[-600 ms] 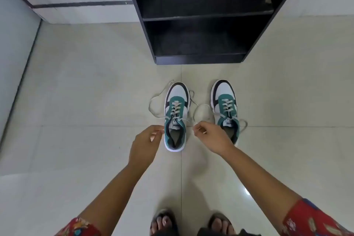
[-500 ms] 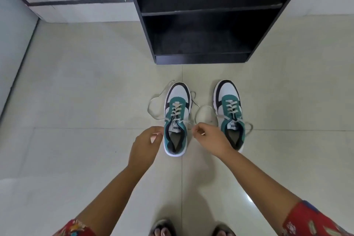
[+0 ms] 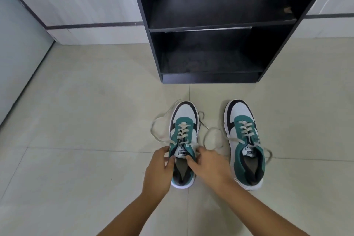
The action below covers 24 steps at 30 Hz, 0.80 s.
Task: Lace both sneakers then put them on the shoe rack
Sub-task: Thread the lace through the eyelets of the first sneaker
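Observation:
Two green, white and black sneakers stand side by side on the floor, toes toward the rack. The left sneaker (image 3: 184, 120) has beige laces threaded up its front, with loose ends looping out on both sides. My left hand (image 3: 158, 170) pinches the left lace end beside the tongue. My right hand (image 3: 207, 165) pinches the right lace end at the top eyelet. The right sneaker (image 3: 243, 136) is laced too, its ends lying loose on the tiles. The black shoe rack (image 3: 210, 78) stands just beyond, its two shelves bare.
Pale floor tiles (image 3: 86, 120) spread to the left and right of the shoes. A white wall with a dark stripe (image 3: 92, 25) runs behind the rack, and a grey panel (image 3: 17, 53) closes the far left.
Both hands have come in over the left sneaker's tongue, closer together, holding the lace ends. The view has dropped lower and nearer to the shoes and rack.

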Motion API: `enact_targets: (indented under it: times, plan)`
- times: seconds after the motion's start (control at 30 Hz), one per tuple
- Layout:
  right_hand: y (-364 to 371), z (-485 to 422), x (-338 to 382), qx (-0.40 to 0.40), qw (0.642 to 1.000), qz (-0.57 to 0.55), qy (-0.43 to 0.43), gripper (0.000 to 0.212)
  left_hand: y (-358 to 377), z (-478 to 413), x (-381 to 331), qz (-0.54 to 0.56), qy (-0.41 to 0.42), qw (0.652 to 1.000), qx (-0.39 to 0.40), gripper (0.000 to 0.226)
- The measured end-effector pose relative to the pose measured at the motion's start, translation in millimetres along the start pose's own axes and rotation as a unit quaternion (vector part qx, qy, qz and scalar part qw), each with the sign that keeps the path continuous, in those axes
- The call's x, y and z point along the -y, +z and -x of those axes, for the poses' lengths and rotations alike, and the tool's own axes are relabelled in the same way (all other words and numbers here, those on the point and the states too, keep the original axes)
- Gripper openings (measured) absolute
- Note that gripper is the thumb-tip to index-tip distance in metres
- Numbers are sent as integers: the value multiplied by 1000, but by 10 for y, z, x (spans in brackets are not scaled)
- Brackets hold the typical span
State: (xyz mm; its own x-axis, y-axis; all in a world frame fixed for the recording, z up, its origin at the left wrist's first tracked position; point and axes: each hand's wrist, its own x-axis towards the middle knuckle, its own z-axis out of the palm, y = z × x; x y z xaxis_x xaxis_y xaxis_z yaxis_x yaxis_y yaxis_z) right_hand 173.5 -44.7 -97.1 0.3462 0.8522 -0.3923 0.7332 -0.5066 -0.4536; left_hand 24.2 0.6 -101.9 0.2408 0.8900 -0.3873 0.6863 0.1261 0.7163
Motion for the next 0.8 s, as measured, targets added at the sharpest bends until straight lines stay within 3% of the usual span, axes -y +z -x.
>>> enact_targets:
  times: [0.27,0.33,0.43,0.5,0.6,0.7,0.8]
  plan:
    - [-72,87,-111,11,1000,14,-5,49,9,103,51,-7,26,999,-17,32]
    - [-272,72,-154,-31,999,4,-22,51,-92,56,31,-19,83,995,-54,25]
    - [-562,-28,-207,-99,990,-85,-59,25,-235,-117,-18,-87,198,976,-35,37]
    - [-578,-93,-178,-67,987,-120,-80,28,-263,-227,-44,-139,228,964,1,46]
    - [-337,-106,-80,34,990,-85,-110,45,-244,-277,-72,-145,212,966,10,35]
    - [-221,-84,-55,12,993,-54,-107,37,-281,-290,-71,-176,218,960,8,18]
    - [-308,-76,-107,-4,991,-96,-93,20,-352,-287,-71,-182,214,960,7,13]
